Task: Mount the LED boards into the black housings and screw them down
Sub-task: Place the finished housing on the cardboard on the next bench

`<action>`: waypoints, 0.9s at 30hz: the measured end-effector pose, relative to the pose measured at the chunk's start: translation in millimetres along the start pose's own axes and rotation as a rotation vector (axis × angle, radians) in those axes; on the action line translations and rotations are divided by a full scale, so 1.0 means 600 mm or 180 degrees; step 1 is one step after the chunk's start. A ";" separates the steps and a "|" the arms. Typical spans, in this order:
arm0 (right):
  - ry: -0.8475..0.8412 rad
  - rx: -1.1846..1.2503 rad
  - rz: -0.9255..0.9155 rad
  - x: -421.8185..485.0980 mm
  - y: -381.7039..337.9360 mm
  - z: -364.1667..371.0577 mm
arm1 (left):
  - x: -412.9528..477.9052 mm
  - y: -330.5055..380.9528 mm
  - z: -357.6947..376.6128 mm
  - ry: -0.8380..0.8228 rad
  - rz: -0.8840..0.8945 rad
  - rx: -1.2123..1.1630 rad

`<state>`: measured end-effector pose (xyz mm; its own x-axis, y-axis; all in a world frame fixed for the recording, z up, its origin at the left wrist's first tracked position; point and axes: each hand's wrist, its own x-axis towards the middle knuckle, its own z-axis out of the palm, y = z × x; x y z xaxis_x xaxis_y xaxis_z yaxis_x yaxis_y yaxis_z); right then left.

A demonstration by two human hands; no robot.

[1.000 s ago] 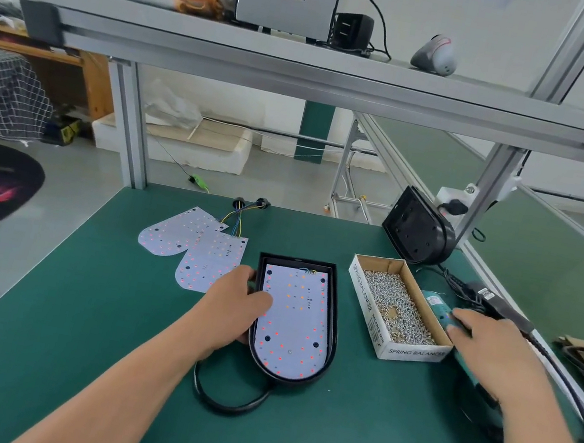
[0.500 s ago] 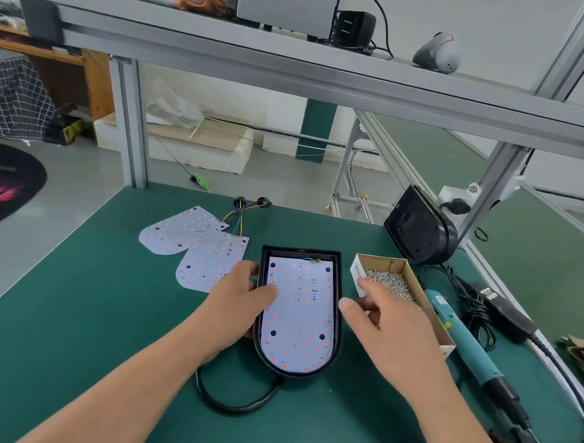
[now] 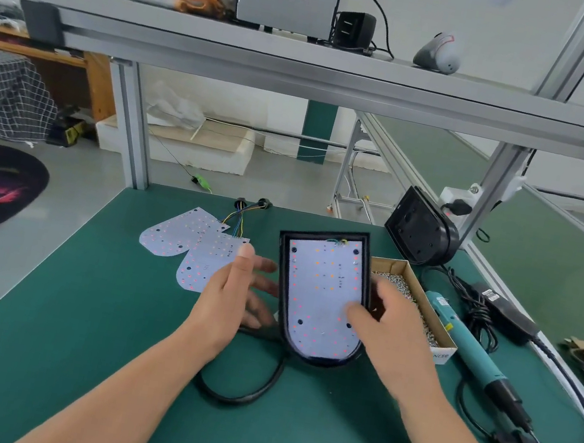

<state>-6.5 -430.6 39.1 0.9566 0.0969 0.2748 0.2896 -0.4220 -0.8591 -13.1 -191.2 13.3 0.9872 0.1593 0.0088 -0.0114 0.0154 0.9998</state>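
Green workbench (image 3: pixel 63 356): carries all the work items.

Black housing (image 3: pixel 282 278): lies at centre bench, open face up, rounded end near. Its cable (image 3: pixel 244 392) loops out on the near-left side. An LED board (image 3: pixel 320 296) sits inside the housing rim, wired end far, so mounting appears done. Fixing cannot be confirmed, because no screw heads can be made out.

Left hand (image 3: pixel 229 300): beside the housing's left wall, fingers straight and spread toward it, holding nothing. Contact with the wall is blurred. Judged to be steadying or squaring the housing.

Right hand (image 3: pixel 391 332): lies over the housing's right wall with 1 digit on the board. Whether it grips the wall cannot be told.

Second black housing (image 3: pixel 421 232): propped at far right, without a board.

Electric screwdriver (image 3: pixel 472 343): lies untouched on the right, within reach.

Box of screws (image 3: pixel 447 336): between housing and screwdriver, placed for the right hand.

2 spare LED boards (image 3: pixel 194 255): overlap at far left.
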 end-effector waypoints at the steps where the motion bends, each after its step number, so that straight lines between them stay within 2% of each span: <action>1: 0.0151 0.0042 -0.0133 -0.001 0.000 -0.003 | 0.003 -0.003 -0.006 0.0030 0.0094 0.0265; 3: 0.0326 -0.0059 -0.0572 -0.002 -0.004 -0.008 | 0.011 -0.007 -0.019 0.0137 0.0270 0.0956; 5: 0.0342 -0.0423 -0.1256 -0.002 -0.005 -0.012 | 0.021 -0.008 -0.032 0.0301 0.0327 0.1571; 7: 0.0197 -0.0570 -0.1804 -0.003 0.002 -0.011 | 0.027 -0.005 -0.039 0.0496 0.0331 0.1748; 10: -0.0060 -0.0554 -0.1979 -0.005 0.007 -0.004 | 0.022 0.001 -0.040 0.0437 0.0452 0.1651; 13: -0.0117 -0.0960 -0.2213 -0.006 0.010 0.004 | 0.006 0.024 -0.033 -0.0175 0.0497 0.0706; 17: -0.0409 -0.1462 -0.2282 -0.011 0.002 0.008 | -0.018 0.047 -0.013 -0.0872 0.0523 0.0472; 21: -0.1103 -0.2074 -0.2324 -0.013 -0.010 0.006 | -0.025 0.052 -0.004 -0.1007 0.0556 0.0671; 27: -0.2089 -0.1940 -0.1251 -0.009 -0.005 -0.035 | -0.037 0.041 0.013 -0.1447 0.0497 0.0313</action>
<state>-12.9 -448.9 49.1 0.6771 0.7348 0.0403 0.7016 -0.6280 -0.3366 -33.9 -202.0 37.7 0.9446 -0.2952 0.1434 -0.1714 -0.0713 0.9826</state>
